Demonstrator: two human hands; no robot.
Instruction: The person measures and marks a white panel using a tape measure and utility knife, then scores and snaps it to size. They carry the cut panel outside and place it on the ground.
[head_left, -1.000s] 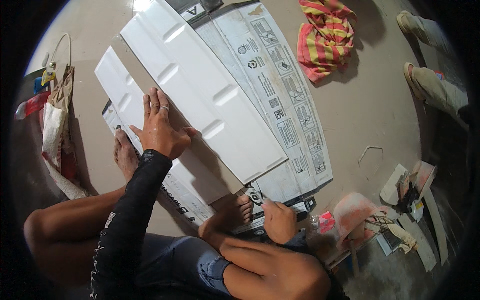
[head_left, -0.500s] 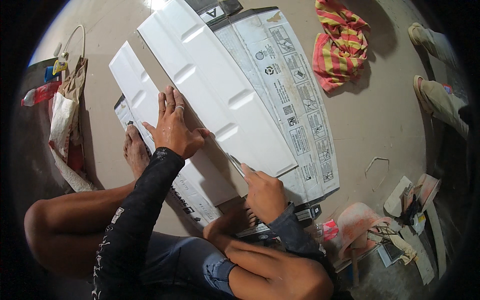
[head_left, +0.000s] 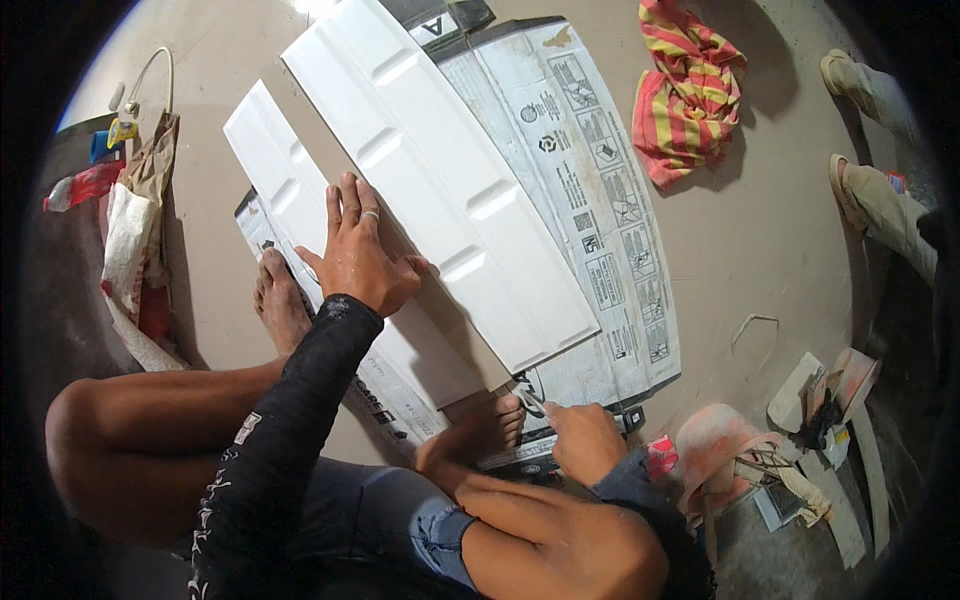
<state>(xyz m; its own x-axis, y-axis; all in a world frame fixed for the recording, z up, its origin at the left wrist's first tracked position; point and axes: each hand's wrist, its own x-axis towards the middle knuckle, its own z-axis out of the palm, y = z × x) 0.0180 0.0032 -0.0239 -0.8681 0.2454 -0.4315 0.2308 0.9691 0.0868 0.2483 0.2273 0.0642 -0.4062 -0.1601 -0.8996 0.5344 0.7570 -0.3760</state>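
Concrete floor (head_left: pixel 770 260) carries my long white ribbed panels (head_left: pixel 440 180). Left hand (head_left: pixel 355 255) presses one flat, fingers slightly spread; right hand (head_left: pixel 585 440) pinches a small tool (head_left: pixel 530 398) at the wider panel's near end.

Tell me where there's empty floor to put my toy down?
Bare floor lies between the printed cardboard sheet and the sandals, below the striped cloth. A smaller patch sits between the narrow white panel and the paper bags. It's crowded around the scraps at lower right.
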